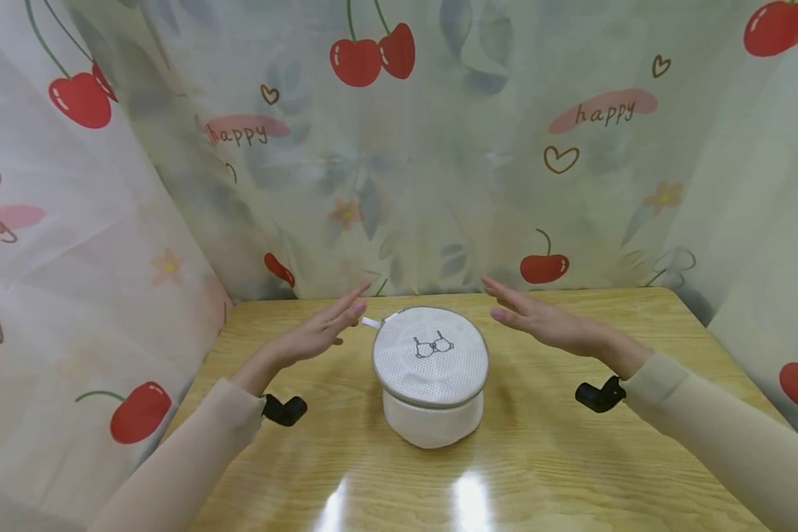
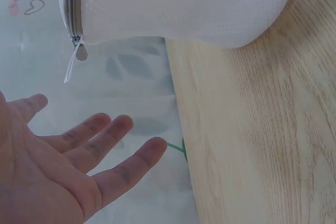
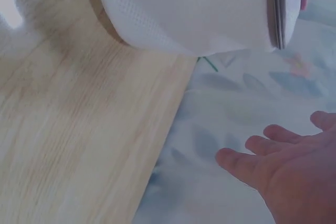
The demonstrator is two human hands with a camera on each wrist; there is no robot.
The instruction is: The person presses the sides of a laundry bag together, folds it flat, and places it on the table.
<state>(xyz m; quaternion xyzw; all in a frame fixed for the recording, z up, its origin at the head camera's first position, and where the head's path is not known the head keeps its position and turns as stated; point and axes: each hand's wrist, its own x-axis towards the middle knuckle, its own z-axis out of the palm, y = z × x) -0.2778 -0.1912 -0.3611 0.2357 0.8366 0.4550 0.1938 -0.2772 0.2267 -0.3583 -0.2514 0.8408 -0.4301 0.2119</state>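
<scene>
- Head view: we see the white mesh bag (image 1: 431,358) standing upright on the wooden table (image 1: 292,458), between the hands and touched by neither.
- Our left hand (image 1: 309,336) is spread and relaxed, holding nothing; our right hand (image 1: 548,321) is likewise loose and bare, on the bag's other side.
- If we bring one palm in ahead of the other, the bag could slide or turn; it looks light, and the glossy wood probably offers little grip.
- If we squeeze both sides hard, the wall may buckle, since the mesh looks soft and we cannot tell what, if anything, is inside to stiffen it.
- The white tab (image 1: 371,323) sticks out on our left, beside the metal slider (image 2: 76,40). Should we tug it without steadying the body, the whole bag might swing round or tip.
- The zip (image 1: 432,405) curves round under the lid; a fold of mesh could snag in its teeth if the rim were pinched out of shape.
- The black wrist mounts, left (image 1: 284,410) and right (image 1: 601,395), hang below our wrists, so a low reach might knock one against the tabletop.
</scene>
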